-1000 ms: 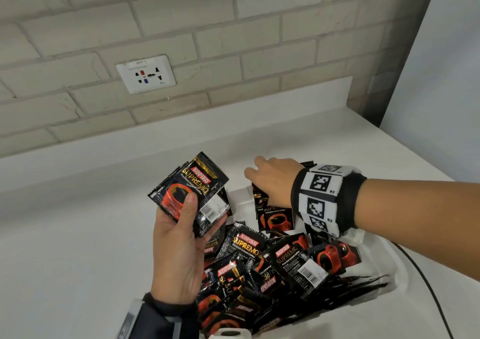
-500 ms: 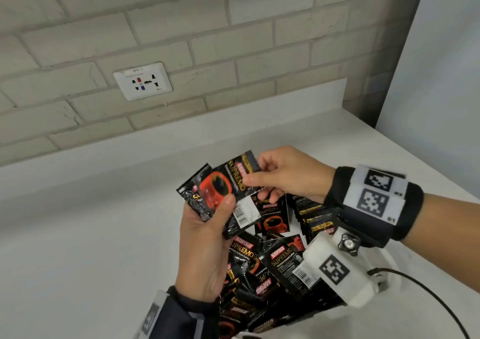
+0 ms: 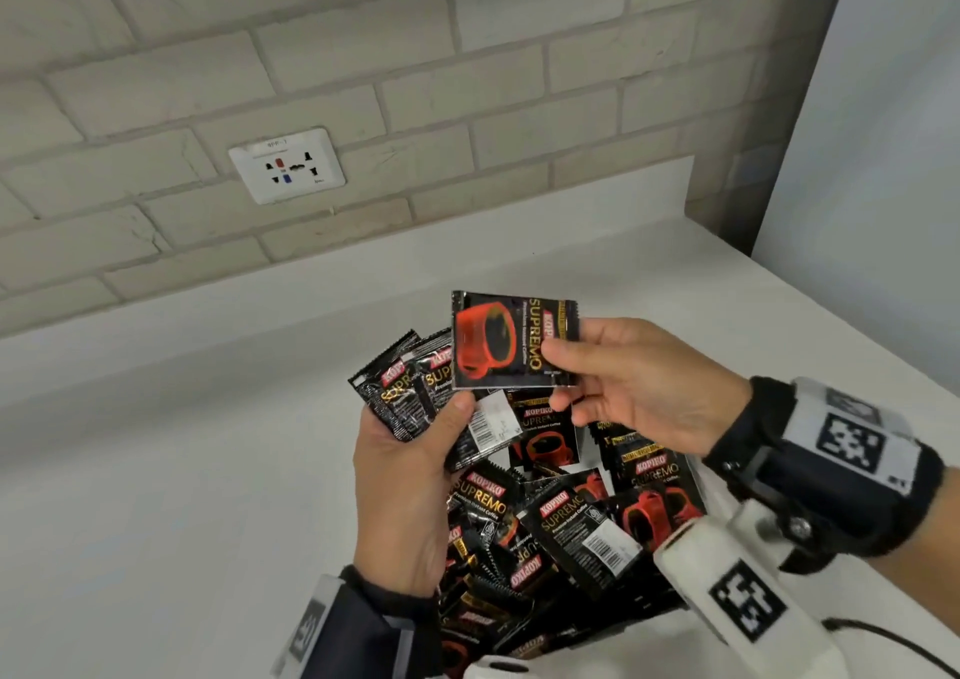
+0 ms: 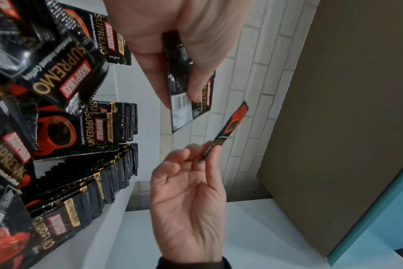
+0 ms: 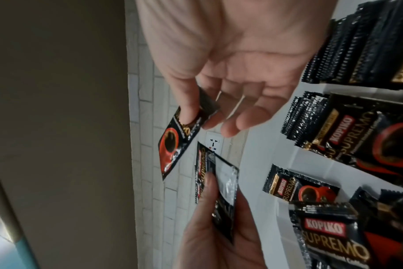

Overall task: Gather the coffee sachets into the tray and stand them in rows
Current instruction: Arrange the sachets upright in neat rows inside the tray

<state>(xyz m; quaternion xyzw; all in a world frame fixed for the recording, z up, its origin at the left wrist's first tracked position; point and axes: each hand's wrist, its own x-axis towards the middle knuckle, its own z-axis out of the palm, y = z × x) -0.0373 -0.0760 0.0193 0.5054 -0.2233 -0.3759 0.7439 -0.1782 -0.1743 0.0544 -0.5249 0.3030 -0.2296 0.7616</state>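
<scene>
My left hand (image 3: pixel 451 419) grips a small stack of black Kopiko sachets (image 3: pixel 402 392) above the tray, thumb on top. Just above that stack, my right hand (image 3: pixel 565 362) pinches a single sachet (image 3: pixel 506 340) by its right edge, red cup facing up. This sachet (image 4: pixel 230 125) shows edge-on in the left wrist view, apart from the stack (image 4: pixel 186 109). Below the hands lies a loose heap of sachets (image 3: pixel 550 527) in the white tray (image 5: pixel 311 163). Rows of sachets (image 5: pixel 368 45) stand upright at the tray's far end.
The tray sits on a white counter (image 3: pixel 208 470) against a brick wall with a socket (image 3: pixel 287 164). A grey panel (image 3: pixel 883 158) closes off the right side. A black cable (image 3: pixel 883 642) trails from my right wrist.
My right hand left the tray, took the top sachet off the stack in my left hand and lifted it clear. The left hand with its stack moved slightly right.
</scene>
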